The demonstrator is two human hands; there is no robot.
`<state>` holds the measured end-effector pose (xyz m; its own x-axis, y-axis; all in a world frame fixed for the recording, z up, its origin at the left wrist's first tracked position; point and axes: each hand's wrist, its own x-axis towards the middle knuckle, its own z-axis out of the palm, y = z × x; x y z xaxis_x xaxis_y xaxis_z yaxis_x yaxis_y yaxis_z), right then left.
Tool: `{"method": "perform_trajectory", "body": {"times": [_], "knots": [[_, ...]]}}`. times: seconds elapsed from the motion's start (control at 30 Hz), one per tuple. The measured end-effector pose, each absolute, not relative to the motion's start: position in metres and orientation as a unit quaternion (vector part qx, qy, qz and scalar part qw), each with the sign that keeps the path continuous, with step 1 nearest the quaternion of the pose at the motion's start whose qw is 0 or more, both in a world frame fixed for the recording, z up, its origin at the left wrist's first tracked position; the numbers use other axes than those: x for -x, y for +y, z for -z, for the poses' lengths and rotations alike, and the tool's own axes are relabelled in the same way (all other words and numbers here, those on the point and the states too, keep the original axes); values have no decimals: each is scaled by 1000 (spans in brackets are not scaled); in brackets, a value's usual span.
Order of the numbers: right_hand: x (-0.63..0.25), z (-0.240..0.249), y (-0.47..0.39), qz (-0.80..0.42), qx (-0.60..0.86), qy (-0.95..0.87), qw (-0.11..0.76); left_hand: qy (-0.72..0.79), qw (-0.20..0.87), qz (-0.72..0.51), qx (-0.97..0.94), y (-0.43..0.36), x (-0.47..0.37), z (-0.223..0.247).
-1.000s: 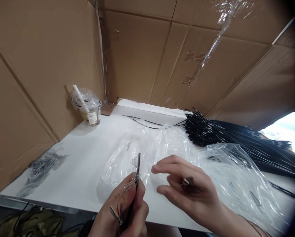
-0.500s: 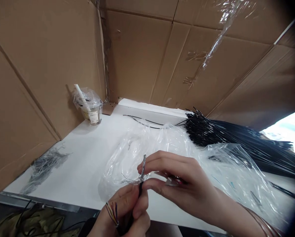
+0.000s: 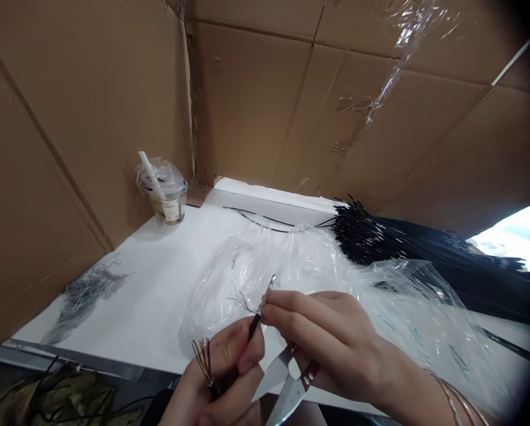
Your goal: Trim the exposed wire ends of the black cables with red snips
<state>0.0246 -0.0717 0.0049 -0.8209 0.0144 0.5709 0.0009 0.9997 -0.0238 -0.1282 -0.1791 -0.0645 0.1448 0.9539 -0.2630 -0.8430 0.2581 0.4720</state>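
Over the white table point(image 3: 149, 266), L hand point(image 3: 220, 367) is closing thumb-to-finger on a black cable point(image 3: 254, 325) just below its stripped end, prob. steadying it. R hand point(image 3: 336, 337) is pinching near the bare tip, beside splayed shield strands point(image 3: 243, 300), w/ red-handled scissors point(image 3: 289, 397) tucked palm-side, blades parted, likely leaving fingertips free. Multicolored wires point(image 3: 204, 361) are fanning out by L hand.

Black, silver and red in my grip.
My cable point(image 3: 254, 326) is black, its exposed end point(image 3: 271, 284) silvery, and my thin wires point(image 3: 203, 362) show yellow, red and purple; my scissors point(image 3: 290, 397) have silver blades and pale-dotted red handles; the table point(image 3: 158, 254) is white, the cardboard point(image 3: 247, 100) brown, the cloth point(image 3: 78, 399) mottled olive.
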Motion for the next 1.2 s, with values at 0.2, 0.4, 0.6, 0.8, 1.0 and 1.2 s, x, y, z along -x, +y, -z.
{"method": "perform_trajectory", "body": {"times": [0.2,0.4,0.6,0.8,1.0,1.2], "knots": [[-23,11,-68,-171,39,-925,337,2,838,-534,-115,-172,128,57],[-22,6,-64,-370,98,-857,344,-107,835,-524,-132,-170,131,67],[-16,5,-58,-438,53,-833,333,-127,842,-512,-116,-172,123,69],[-12,11,-56,-436,-37,-826,356,-136,840,-514,-104,-171,117,65],[-12,17,-54,-384,-44,-843,374,-150,841,-516,-63,-172,119,64],[-13,17,-56,-394,-9,-844,364,-105,843,-521,-79,-172,121,61]]}}
